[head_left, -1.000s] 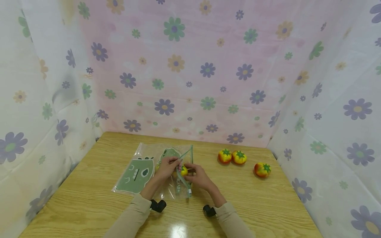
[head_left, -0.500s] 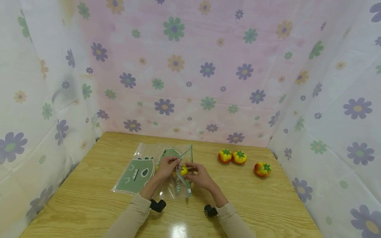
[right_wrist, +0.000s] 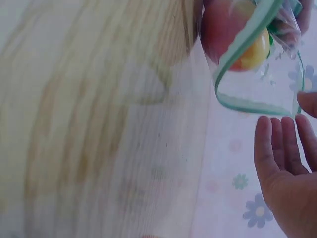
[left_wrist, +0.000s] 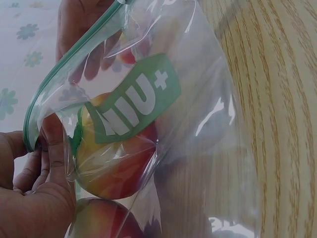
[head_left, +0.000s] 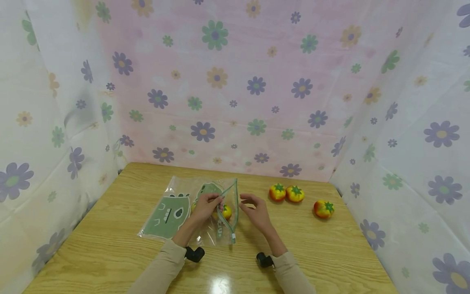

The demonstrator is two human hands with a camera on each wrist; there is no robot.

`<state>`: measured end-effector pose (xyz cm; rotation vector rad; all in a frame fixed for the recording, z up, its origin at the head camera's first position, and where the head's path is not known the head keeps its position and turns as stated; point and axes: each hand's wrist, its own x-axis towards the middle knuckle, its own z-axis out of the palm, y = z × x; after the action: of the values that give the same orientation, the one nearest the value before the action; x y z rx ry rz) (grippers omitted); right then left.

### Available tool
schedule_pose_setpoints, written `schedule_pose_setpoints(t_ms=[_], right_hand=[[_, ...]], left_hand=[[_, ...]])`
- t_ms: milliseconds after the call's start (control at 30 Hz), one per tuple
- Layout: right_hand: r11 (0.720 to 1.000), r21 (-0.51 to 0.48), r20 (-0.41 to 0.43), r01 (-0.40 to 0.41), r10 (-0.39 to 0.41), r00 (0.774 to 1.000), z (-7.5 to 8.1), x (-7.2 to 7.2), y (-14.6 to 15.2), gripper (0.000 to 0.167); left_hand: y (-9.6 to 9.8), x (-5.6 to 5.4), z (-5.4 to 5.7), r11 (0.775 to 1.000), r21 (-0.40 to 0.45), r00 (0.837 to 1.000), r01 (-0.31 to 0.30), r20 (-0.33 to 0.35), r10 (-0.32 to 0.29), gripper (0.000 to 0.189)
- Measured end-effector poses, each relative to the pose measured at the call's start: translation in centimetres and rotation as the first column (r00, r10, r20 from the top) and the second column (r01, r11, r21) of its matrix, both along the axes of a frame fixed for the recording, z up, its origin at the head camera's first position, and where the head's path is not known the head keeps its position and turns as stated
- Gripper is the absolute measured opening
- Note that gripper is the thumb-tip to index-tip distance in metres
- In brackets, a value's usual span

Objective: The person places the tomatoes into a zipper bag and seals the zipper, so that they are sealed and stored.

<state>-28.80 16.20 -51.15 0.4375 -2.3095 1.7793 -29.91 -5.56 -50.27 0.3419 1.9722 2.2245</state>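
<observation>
A clear zip bag [head_left: 167,218] printed with green cartoon figures lies on the table, its green-edged mouth spread toward the right. My left hand [head_left: 205,209] pinches one lip of that mouth; in the left wrist view, thumb and fingers hold the green zip strip [left_wrist: 32,134]. Inside the bag, near the mouth, sits a red-and-yellow toy fruit [left_wrist: 119,171] with a green leafy cap, and a second fruit [left_wrist: 106,218] is beside it. My right hand [head_left: 257,212] is just outside the mouth, fingers extended and holding nothing, as the right wrist view also shows.
Two matching toy fruits [head_left: 277,192] stand together to the right of the bag, with another fruit [head_left: 324,209] farther right. A white slider [head_left: 233,236] sits at the zip's near end. Flowered cloth [head_left: 235,122] surrounds the wooden table [head_left: 293,253].
My right hand has drawn back out of the bag's mouth to the right, leaving the fruit inside. The left hand keeps its hold on the lip.
</observation>
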Motion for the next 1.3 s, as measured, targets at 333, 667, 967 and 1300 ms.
schedule_pose_setpoints(t_ms=[333,667,967,1300], right_hand=[[0.982,-0.077,0.033,0.173,-0.171,0.985,2.6,1.6,1.6,0.024],[0.949,-0.075,0.091,0.307,-0.300,0.949,2.9,1.9,3.1,0.024],[0.903,-0.097,0.066,0.418,-0.413,0.908,-0.6,-0.5,5.6,0.030],[0.862,-0.113,0.068,0.494,-0.489,0.870,-0.3,-0.8,6.9,0.035]], left_hand=[[0.1,0.0,-0.1,1.000,0.006,1.000,-0.011,0.012,0.011,0.025],[0.1,0.2,0.0,1.000,0.013,1.000,-0.018,0.021,0.018,0.025],[-0.1,0.2,0.0,1.000,0.007,1.000,-0.010,0.012,0.010,0.028],[0.1,0.1,-0.1,0.999,0.028,0.999,-0.023,0.025,0.023,0.028]])
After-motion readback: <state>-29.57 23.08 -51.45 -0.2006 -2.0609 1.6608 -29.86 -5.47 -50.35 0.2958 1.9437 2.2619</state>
